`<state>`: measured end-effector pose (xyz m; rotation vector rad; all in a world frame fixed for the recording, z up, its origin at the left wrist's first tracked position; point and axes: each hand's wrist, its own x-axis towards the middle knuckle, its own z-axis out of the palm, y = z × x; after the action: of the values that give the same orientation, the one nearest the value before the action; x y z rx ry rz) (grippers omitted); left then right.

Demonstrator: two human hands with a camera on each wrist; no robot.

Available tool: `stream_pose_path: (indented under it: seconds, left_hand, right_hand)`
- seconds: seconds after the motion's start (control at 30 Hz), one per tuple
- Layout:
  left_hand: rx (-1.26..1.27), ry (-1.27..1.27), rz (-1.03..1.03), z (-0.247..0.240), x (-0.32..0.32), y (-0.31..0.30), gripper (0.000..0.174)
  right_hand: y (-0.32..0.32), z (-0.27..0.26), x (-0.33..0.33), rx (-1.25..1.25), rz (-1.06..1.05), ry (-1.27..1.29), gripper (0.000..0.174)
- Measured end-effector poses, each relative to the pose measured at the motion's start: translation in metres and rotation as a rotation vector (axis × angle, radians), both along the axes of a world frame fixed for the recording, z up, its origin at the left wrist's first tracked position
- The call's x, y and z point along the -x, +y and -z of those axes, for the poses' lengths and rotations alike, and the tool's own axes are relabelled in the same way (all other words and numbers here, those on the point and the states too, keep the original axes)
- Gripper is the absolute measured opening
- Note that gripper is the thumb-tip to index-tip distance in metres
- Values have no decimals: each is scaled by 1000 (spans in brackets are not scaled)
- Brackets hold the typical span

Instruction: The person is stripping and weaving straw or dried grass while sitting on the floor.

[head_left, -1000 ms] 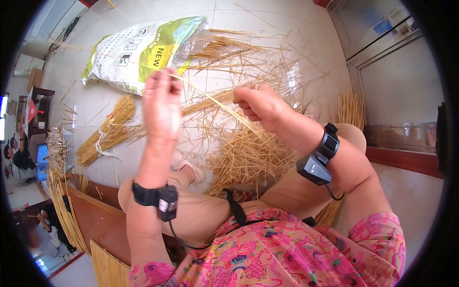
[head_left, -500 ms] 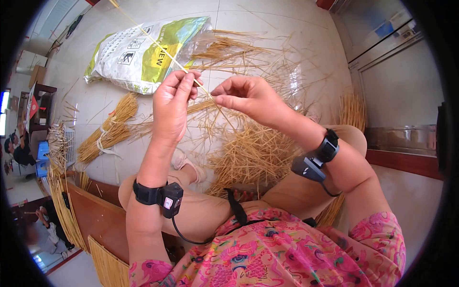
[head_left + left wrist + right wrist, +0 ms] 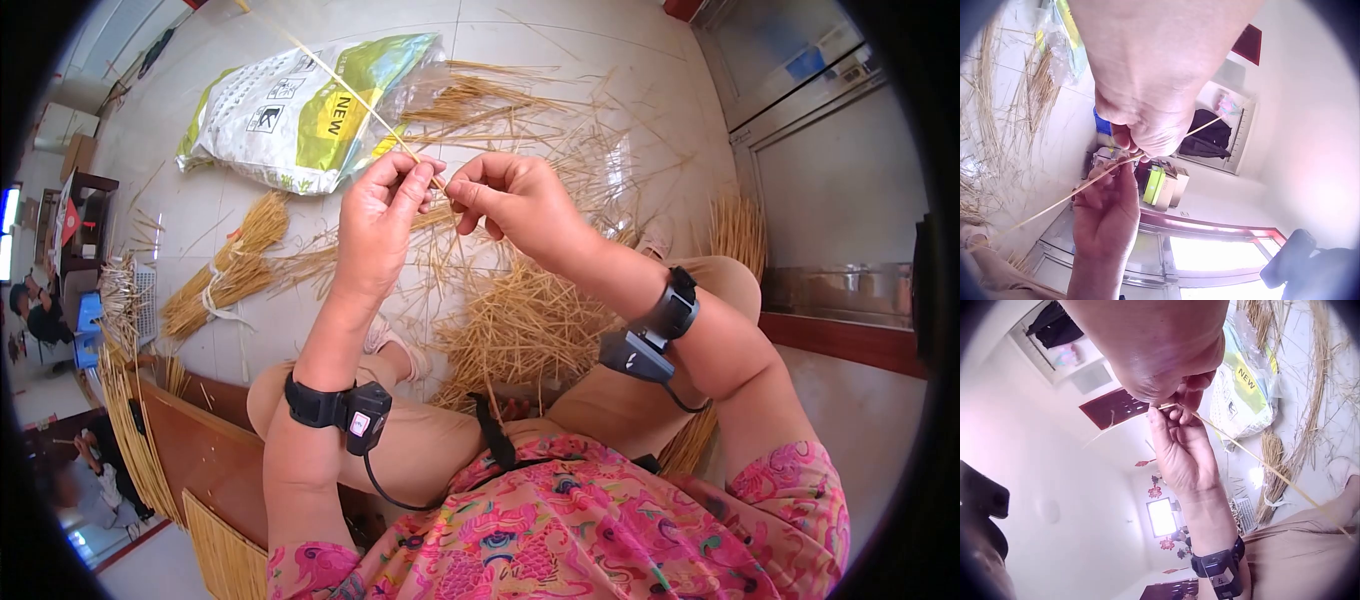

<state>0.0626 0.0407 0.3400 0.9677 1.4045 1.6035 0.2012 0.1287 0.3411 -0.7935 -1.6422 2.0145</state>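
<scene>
Tiled floor (image 3: 300, 240) under everything. White-and-green sack (image 3: 270, 120) lies far left, printed "NEW", clear plastic at its right end, straw (image 3: 470, 100) just beside that end. Pile of loose stalks (image 3: 530, 325) on floor, center, near the knees. 1 tied bundle (image 3: 225, 275) at left, white tie (image 3: 212, 298) around it. Upright stalks (image 3: 735, 235) at right.

Left hand (image 3: 378, 225): thumb and fingers pinch 1 long, thin pale stalk (image 3: 350, 92). Right hand (image 3: 525, 200): thumb and bent fingers pinch same stalk, just right of left hand. 2 hands close together, both clamped on it; can't tell if fingertips touch each other. Stalk is up in front of the person, slanting from far left down through both grips; in head view its far part crosses over the sack. Right wrist view shows a slight bend in it near the fingers.
</scene>
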Motion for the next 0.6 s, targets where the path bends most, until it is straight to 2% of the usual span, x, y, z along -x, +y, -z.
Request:
stream_pose_path:
  seconds: [0.17, 0.27, 0.33, 0.47, 0.53, 0.6]
  left_hand:
    - [-13, -31, -5, 2, -1, 1, 11]
    - [-32, -84, -26, 3, -1, 1, 10]
    - [-71, -132, -28, 3, 2, 1, 9]
    - [-204, -345, -126, 2, 15, 2, 8]
    - [-228, -370, -170, 1, 27, 0, 9]
    - [-206, -270, -231, 0, 30, -2, 8]
  right_hand:
    - [0, 4, 2, 136, 18, 14, 13]
    - [7, 5, -1, 270, -54, -75, 11]
    - [5, 8, 1, 316, -30, -88, 12]
    - [11, 16, -1, 376, -44, -256, 11]
    - [14, 39, -6, -16, -174, -360, 9]
    - [16, 46, -11, -351, -240, -427, 12]
